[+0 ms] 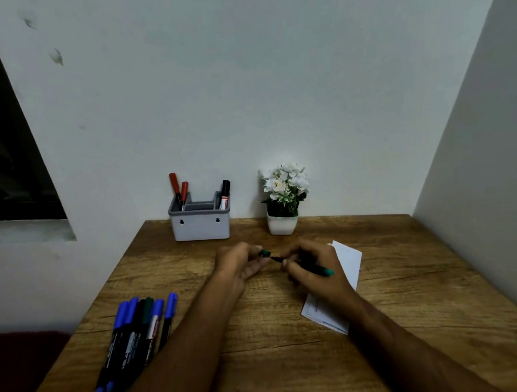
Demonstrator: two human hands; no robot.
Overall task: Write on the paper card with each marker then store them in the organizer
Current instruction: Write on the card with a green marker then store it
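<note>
Two hands meet over the desk just in front of the organizer — left hand pinches a green cap, right hand grips the green marker, its bare tip pointing at the cap, a small gap between them. Paper card lies under and behind the right hand, to the right of the organizer and nearer the camera, faint writing on its near end. Organizer sits at the back edge against the wall, two red markers upright in its left slot, one black marker in its right slot. Row of blue, black and green markers lies well left-front of the organizer — partly under the left forearm. White flower pot stands just right of the organizer.
</note>
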